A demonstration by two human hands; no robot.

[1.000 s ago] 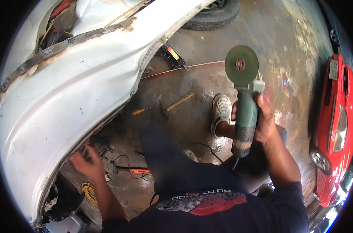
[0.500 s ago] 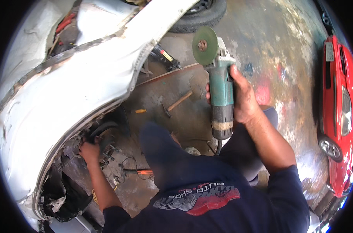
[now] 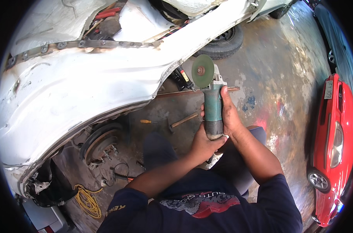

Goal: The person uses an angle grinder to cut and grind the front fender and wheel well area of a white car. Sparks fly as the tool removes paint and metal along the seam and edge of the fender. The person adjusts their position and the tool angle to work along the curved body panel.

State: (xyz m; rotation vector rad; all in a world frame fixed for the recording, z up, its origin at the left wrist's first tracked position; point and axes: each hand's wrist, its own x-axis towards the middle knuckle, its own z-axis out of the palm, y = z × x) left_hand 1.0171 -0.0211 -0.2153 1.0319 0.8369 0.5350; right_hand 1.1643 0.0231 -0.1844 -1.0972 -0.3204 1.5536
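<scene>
An angle grinder (image 3: pixel 213 103) with a teal and black body points away from me, its green disc (image 3: pixel 203 71) at the far end. My right hand (image 3: pixel 231 114) is closed round the body from the right, thumb along its side. My left hand (image 3: pixel 206 143) grips the rear end of the same tool, just above my lap. To the left spreads a white car body panel (image 3: pixel 79 89) with a rough cut upper edge. Below its wheel arch sits a bare wheel hub with a brake drum (image 3: pixel 100 144). Whether the disc is spinning cannot be told.
A hammer (image 3: pixel 184 120) and a yellow-handled screwdriver (image 3: pixel 146 121) lie on the floor ahead. Beyond them are a black jack (image 3: pixel 183 79) and a loose tyre (image 3: pixel 225 46). A coiled yellow cord (image 3: pixel 87 201) lies at lower left. At right stands a red car (image 3: pixel 335 155).
My left hand has left the wheel hub and come across to the grinder's rear end. The grinder, in my right hand, sits slightly lower in the picture. The view has shifted.
</scene>
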